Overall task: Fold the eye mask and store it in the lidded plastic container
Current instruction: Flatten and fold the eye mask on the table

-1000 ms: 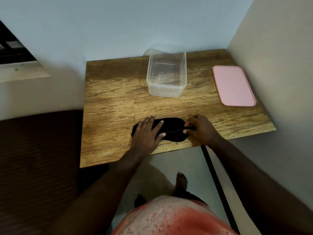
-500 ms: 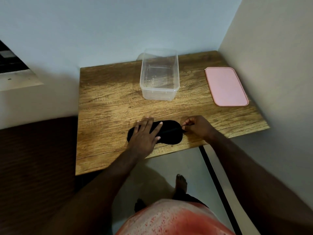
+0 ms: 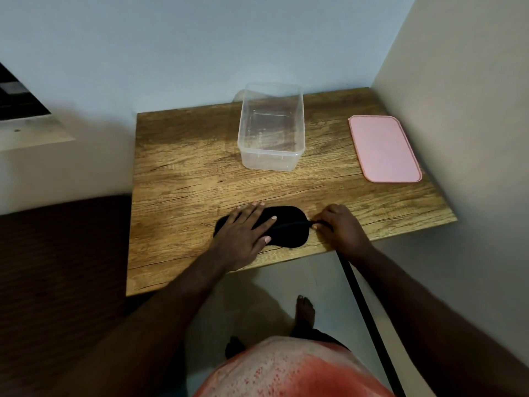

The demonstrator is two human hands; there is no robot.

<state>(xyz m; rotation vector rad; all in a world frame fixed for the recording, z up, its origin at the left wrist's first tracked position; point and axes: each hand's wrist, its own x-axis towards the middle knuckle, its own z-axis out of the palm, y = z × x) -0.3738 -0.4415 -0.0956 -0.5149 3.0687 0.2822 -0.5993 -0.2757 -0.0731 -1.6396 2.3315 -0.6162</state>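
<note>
A black eye mask (image 3: 289,229) lies flat near the front edge of the wooden table (image 3: 186,173). My left hand (image 3: 243,234) rests palm down on its left half, fingers spread. My right hand (image 3: 339,226) pinches the mask's strap at its right end. The clear plastic container (image 3: 270,130) stands open and empty at the back middle. Its pink lid (image 3: 383,147) lies flat at the back right, apart from the container.
Walls close in behind the table and along its right side. A black table leg (image 3: 369,319) slants down below the front edge. A dark brown surface (image 3: 57,267) sits left of the table. My bare foot (image 3: 305,310) stands on the floor beneath.
My right hand has slid slightly right along the strap from the mask's edge. The left hand stays pressed on the mask. The camera has shifted a little.
</note>
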